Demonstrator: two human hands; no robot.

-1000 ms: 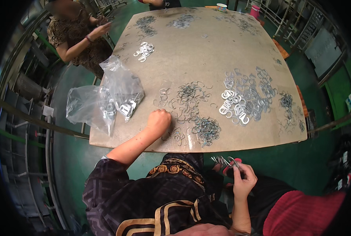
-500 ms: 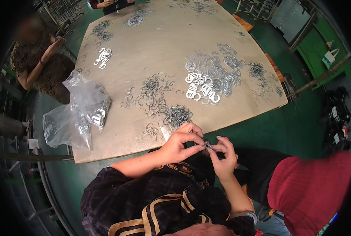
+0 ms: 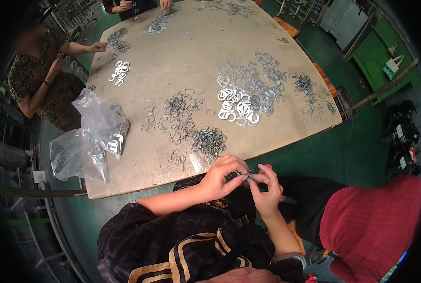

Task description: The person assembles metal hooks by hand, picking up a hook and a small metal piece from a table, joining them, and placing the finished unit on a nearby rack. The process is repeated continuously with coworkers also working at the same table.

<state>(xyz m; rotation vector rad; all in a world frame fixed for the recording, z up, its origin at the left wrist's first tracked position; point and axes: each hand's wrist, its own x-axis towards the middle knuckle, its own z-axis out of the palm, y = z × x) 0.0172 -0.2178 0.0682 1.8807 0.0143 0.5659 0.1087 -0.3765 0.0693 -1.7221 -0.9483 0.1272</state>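
Note:
My left hand (image 3: 222,178) and my right hand (image 3: 267,192) meet just off the table's near edge, both with fingertips pinched together. Between them is a small grey metal piece (image 3: 250,175), mostly covered by the fingers, so its exact shape cannot be made out. Closest to my left hand on the table lies a dense heap of thin, bent wire clips (image 3: 209,140), with looser clips (image 3: 178,109) spreading behind it. Farther off to the right is a broad pile of flat, curved silver metal pieces (image 3: 253,85).
A clear plastic bag (image 3: 99,122) holding metal parts rests at the table's left edge. Smaller piles of metal pieces (image 3: 121,71) and clips (image 3: 305,84) lie around the table (image 3: 173,61). One person (image 3: 45,75) stands at the left, another (image 3: 130,6) at the far end. A red-clothed form (image 3: 366,221) is close on my right.
The person at the left has stretched an arm out to the clips on the table. A hand at the far end now reaches onto a pile. My hands keep pinching the small piece, shifting slightly.

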